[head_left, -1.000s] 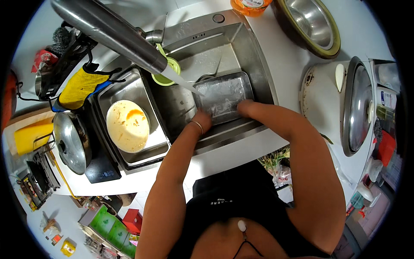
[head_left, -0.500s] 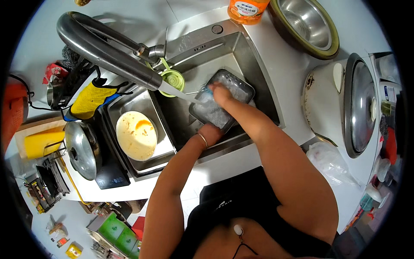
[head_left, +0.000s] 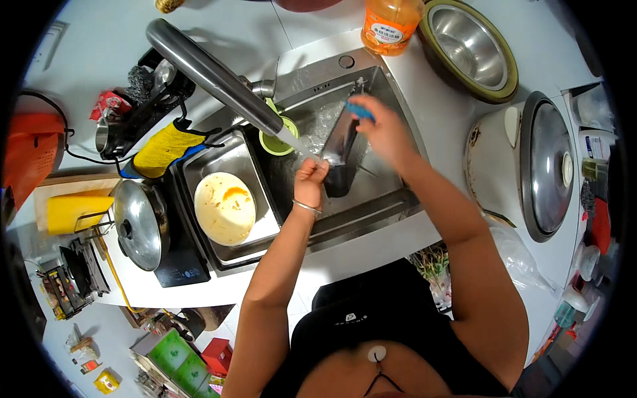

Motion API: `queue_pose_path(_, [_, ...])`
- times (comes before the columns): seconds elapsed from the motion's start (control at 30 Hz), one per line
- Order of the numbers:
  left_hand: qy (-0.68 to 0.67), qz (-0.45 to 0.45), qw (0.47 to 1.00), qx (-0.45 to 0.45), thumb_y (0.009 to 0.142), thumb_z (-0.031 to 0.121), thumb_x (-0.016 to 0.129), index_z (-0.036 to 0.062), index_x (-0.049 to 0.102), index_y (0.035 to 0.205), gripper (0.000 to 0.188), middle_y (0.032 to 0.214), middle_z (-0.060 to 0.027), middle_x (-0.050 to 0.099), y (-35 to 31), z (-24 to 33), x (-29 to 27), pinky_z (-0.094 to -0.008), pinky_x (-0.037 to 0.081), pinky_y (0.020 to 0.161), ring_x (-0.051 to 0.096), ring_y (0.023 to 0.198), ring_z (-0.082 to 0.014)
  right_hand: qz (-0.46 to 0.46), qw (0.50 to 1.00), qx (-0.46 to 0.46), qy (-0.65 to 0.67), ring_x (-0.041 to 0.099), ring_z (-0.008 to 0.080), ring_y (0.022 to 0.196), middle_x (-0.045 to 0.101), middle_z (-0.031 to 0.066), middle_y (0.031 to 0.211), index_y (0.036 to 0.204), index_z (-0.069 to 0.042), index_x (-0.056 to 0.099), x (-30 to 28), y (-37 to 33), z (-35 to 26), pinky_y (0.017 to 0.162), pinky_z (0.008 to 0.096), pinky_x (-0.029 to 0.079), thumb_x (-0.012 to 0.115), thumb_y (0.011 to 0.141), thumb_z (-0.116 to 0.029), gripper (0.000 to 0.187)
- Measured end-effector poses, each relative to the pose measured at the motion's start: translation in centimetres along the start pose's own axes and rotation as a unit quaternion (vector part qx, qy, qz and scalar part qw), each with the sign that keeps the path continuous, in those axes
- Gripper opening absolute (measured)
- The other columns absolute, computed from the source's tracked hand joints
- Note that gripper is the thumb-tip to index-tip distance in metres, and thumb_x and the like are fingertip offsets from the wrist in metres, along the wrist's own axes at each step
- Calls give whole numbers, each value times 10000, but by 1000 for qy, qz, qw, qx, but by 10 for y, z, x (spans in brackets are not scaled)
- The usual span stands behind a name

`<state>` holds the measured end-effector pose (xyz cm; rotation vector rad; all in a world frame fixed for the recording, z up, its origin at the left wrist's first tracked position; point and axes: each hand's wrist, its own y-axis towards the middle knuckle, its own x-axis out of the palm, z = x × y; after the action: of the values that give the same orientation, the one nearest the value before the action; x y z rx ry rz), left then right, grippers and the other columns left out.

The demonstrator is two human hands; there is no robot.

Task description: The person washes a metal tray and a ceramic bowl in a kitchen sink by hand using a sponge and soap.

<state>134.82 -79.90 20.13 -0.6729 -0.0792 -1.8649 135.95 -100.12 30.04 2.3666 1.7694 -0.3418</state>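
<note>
In the sink, my left hand grips the edge of a dark rectangular tray, which is tilted steeply on its side. Water from the faucet runs down right beside my left hand and the tray. My right hand, slightly blurred, closes round a small blue scrubber at the tray's upper end. Suds and water lie on the sink bottom behind the tray. A green strainer sits by the faucet, left of the tray.
A dirty cream-coloured plate rests in the smaller left basin. An orange soap bottle and nested bowls stand behind the sink. To the right is a large lidded pot; a glass-lidded pan stands at left.
The tray has gone from lying fairly flat with water in it to being tilted on its side. My left hand has risen toward the faucet stream; my right hand has moved up and right.
</note>
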Motion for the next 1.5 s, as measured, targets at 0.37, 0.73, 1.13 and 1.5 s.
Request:
queue_pose_path(0.37, [-167, 301, 935, -85, 935, 313, 459, 15, 592, 912, 327, 840, -98, 606, -1, -8, 32, -335, 489, 645, 595, 729, -201, 57, 993, 44, -95, 595, 297, 872, 642, 103, 858, 777, -61, 635, 104, 5, 152, 845, 522, 397, 528, 769, -138, 132])
queue_pose_path(0.73, [-167, 330, 922, -114, 944, 258, 429, -2, 555, 1059, 310, 999, -109, 597, 5, -23, 7, -376, 486, 776, 592, 848, -247, -123, 987, 87, -59, 631, 284, 798, 662, 145, 837, 907, -35, 664, 97, 2, 115, 728, 376, 479, 609, 828, -233, 220])
queue_pose_path(1.13, [-214, 328, 894, -219, 914, 270, 486, 18, 570, 1052, 299, 995, -93, 604, 5, -23, -25, -401, 434, 853, 557, 932, -265, -178, 768, 128, 602, 506, 382, 1127, 458, 225, 1273, 1322, -16, 352, -49, 50, -3, 901, 534, 444, 314, 927, -478, 609])
queue_pose_path(1.5, [-196, 303, 909, -209, 912, 292, 489, 50, 578, 1010, 276, 884, -72, 608, 4, -26, -35, -382, 477, 733, 586, 784, -237, 3, 880, 127, 458, 608, 259, 925, 578, 111, 1039, 1176, -120, 485, -118, 137, -75, 689, 428, 539, 553, 874, -389, 410])
